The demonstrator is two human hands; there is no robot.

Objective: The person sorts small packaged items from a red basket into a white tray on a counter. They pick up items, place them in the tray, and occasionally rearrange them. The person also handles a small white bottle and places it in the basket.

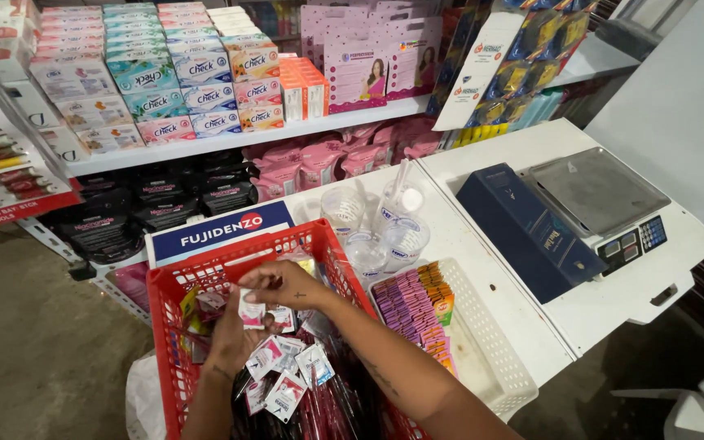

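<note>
Fingers of the right hand pinch a small white sachet over the red basket's near-left corner, left hand cupped closed just beneath it.

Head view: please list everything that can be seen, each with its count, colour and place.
red basket: one, red plastic, bottom left, on the floor side of the counter
small sachets: many, white and pink, loose inside the red basket
white basket: one, white, on the counter to the right of the red basket
flat packets: a row, purple and orange, standing in the white basket
clear cups: several, transparent, on the counter behind the baskets
dark blue box: one, lying beside the scale
scale: one, grey pan, right end of the counter
shelf boxes: many, pastel colours, upper shelf
left hand: inside the red basket, among sachets
right hand: fingers pinching one sachet
</note>
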